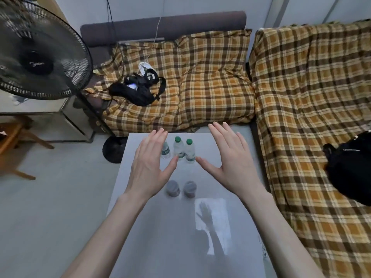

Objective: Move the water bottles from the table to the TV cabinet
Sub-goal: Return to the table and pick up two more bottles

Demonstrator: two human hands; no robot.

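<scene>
Both hands spread wide, nothing grabbed yet

Left hand (149, 163) and right hand (230, 157) hover empty over three water bottles (178, 149) bunched at bench (156, 227) 12 o'clock; a clumsy reach could topple them like dominoes

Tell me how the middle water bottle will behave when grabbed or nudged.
The middle water bottle stands tall and narrow, so it probably tips easily. It sits close against its right neighbour, so a nudge may topple both. Its clear thin plastic likely flexes under a squeeze.

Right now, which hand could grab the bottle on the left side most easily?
Probably the left hand: its fingers already overlap the leftmost water bottle in view. The right hand hovers open beyond the other two bottles.
</scene>
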